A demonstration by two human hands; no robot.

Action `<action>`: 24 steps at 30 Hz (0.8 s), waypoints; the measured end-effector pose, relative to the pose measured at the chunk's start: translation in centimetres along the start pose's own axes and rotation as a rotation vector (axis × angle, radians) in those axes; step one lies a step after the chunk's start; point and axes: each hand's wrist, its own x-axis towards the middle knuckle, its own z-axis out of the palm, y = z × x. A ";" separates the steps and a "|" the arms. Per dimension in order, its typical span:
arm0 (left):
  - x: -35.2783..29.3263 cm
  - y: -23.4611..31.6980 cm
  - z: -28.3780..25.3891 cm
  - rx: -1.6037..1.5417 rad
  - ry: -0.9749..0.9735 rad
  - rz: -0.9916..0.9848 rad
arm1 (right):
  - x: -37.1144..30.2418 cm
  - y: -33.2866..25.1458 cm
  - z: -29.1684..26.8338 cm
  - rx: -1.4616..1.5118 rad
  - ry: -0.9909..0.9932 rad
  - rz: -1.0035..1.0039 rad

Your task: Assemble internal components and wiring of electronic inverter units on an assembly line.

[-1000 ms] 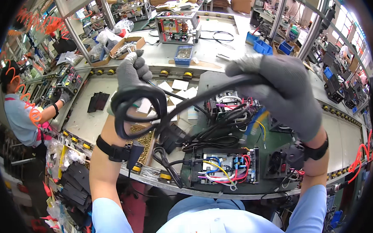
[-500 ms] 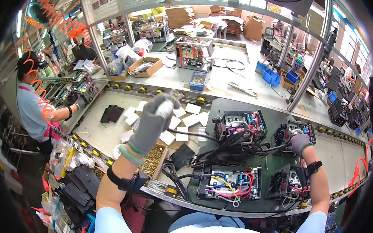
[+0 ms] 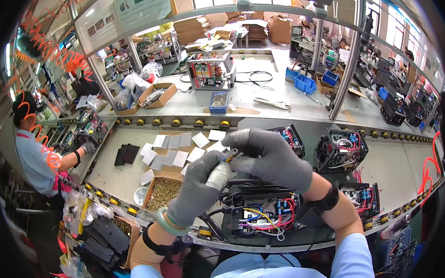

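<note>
The left hand (image 3: 197, 187) had its thumb and fingertips pressed together, pinching what seemed to be a wire end with a small ring terminal (image 3: 234, 152); the right hand (image 3: 273, 159) curved in from the other side, thumb and forefinger about the terminal, though I could not tell whether they pressed on it; both hands were gloved in grey. The ring terminal was up in the air between the fingertips, above the left edge of the dark mat (image 3: 254, 123) on the workbench (image 3: 403, 173); below the hands, toward the near edge, an open black unit (image 3: 265, 214) lay with its coloured wires showing; two more units, one (image 3: 341, 149) near the far right corner of the mat and one (image 3: 361, 200) near its right edge, stood apart from the hands; a box of brass-coloured fasteners (image 3: 162, 191) sat left of the mat, with white tiles (image 3: 171, 158) beyond it. The step in hand, I judged, was fine fingertip work on the wire end; the next move called for a steady left pinch, with the right fingertips free to turn or part the terminal.
</note>
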 end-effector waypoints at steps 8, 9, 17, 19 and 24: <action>-0.2 -0.1 0.8 -0.259 0.068 -0.121 | -0.8 0.3 1.6 0.225 0.159 0.099; -0.2 -0.1 0.9 -0.221 0.083 -0.128 | -1.2 0.8 1.5 0.131 0.174 0.040; 0.2 1.2 1.1 -0.305 0.108 -0.067 | -2.1 1.4 3.7 0.115 0.494 -0.116; 0.2 1.2 1.0 -0.255 0.120 -0.053 | -2.0 1.3 3.6 0.314 0.436 0.016; 0.0 1.1 1.5 -0.371 0.116 -0.081 | -1.8 2.1 3.8 0.443 0.226 0.062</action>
